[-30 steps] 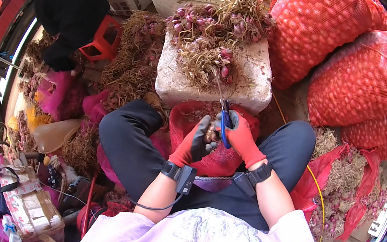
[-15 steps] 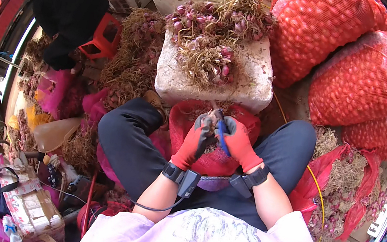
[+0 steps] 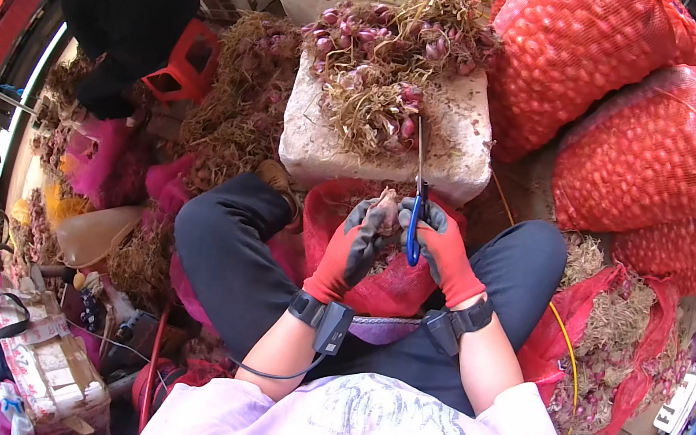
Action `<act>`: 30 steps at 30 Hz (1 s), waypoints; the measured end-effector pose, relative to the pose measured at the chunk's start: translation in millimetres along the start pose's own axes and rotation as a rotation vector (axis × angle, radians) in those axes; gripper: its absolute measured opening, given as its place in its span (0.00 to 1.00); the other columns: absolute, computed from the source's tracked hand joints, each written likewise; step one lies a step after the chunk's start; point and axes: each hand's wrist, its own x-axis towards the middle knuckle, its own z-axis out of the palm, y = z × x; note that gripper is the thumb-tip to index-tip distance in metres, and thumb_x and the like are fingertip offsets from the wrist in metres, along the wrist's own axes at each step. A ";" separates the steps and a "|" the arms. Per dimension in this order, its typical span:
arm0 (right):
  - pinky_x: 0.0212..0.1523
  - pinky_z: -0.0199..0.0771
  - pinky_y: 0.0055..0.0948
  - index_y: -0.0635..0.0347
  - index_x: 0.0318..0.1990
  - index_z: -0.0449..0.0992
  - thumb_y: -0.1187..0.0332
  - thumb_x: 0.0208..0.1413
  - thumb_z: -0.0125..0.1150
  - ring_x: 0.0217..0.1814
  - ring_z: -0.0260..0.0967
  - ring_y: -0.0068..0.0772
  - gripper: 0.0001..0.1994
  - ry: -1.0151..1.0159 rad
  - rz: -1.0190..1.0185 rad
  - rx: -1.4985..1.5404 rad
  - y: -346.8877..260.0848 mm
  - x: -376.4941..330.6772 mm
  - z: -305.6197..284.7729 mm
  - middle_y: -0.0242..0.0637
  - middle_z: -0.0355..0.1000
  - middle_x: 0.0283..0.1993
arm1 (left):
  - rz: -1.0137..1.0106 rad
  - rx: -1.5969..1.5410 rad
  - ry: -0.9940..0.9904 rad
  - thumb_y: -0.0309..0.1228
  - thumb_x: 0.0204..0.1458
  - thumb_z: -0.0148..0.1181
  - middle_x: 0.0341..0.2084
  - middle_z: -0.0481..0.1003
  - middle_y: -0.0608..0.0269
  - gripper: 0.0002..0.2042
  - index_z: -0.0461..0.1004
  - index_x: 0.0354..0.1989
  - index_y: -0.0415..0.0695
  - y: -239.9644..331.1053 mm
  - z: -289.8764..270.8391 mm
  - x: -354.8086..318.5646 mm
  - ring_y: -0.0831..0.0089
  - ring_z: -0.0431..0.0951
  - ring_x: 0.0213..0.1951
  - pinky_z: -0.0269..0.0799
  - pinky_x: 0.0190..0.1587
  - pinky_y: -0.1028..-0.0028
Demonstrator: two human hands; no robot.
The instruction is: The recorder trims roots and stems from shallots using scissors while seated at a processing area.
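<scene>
White foam box point(image 3: 457, 139) heaped with shallots point(image 3: 380, 115) sits upper centre; mid-frame my left hand point(image 3: 357, 241) clamps a pale bulb clump point(image 3: 386, 205) and my right hand point(image 3: 438, 243) grips blue-handled scissors point(image 3: 414, 236), blades point(image 3: 421, 152) best kept clear of my left fingers point(image 3: 362, 217).

Upper left: person in black point(image 3: 133, 5), red plastic stool point(image 3: 199, 61) right beside, pink mesh point(image 3: 97, 166) below. Right side: big red mesh sacks point(image 3: 652, 158) packed with small round bulbs, stacked against each other, yellow cable point(image 3: 570, 345) curving down below them. Lower left: taped cardboard box point(image 3: 85, 414), black strap point(image 3: 13, 331) at its upper end, thin red pole point(image 3: 152, 368) nearby.
</scene>
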 end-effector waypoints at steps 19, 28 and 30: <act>0.35 0.69 0.23 0.64 0.40 0.71 0.76 0.48 0.59 0.33 0.67 0.19 0.10 0.089 -0.170 -0.275 22.2 9.1 -12.3 0.31 0.72 0.32 | 0.114 -0.047 0.148 0.17 0.40 0.63 0.39 0.69 0.60 0.22 0.66 0.47 0.39 -7.6 21.2 -7.7 0.70 0.71 0.39 0.67 0.44 0.75; 0.37 0.69 0.23 0.64 0.38 0.72 0.74 0.49 0.60 0.37 0.70 0.19 0.08 0.245 -0.209 -0.581 -0.1 3.9 -1.9 0.35 0.75 0.34 | -0.296 -1.022 0.075 0.37 0.59 0.49 0.36 0.71 0.61 0.12 0.67 0.47 0.45 -13.8 3.7 7.3 0.69 0.73 0.36 0.70 0.42 0.71; 0.38 0.70 0.22 0.64 0.38 0.72 0.74 0.49 0.61 0.37 0.70 0.18 0.09 0.197 -0.162 -0.423 7.0 7.7 -6.4 0.34 0.75 0.35 | -0.426 -0.915 0.178 0.40 0.60 0.45 0.30 0.69 0.66 0.12 0.67 0.44 0.46 1.0 8.2 5.2 0.76 0.70 0.30 0.70 0.36 0.74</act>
